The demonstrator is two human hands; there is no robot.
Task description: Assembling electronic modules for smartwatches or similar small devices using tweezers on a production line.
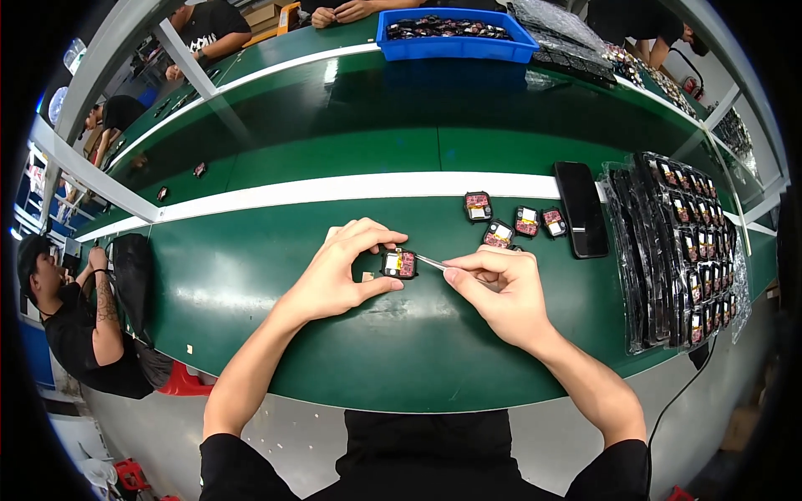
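Between the thumb and fingers of my left hand (pixel 349 265) is a small black device housing (pixel 398 263), gripped by its upper and lower edges. Its open face shows a red circuit board, a silvery-white part and a bit of yellow. My right hand (pixel 499 288) pinches metal tweezers (pixel 432 262), whose tips reach the upper right edge of the housing; whether they touch it I cannot tell. Beyond my right hand lie several similar housings, among them one at the back (pixel 478 206) and one farther right (pixel 553 222). One is partly covered by my right hand.
A black phone (pixel 581 209) lies right of the loose housings. Stacked black trays (pixel 681 250) filled with housings stand at the table's right end. A blue bin (pixel 458 50) of dark parts sits beyond the white rail (pixel 351 185). Co-workers sit left and across.
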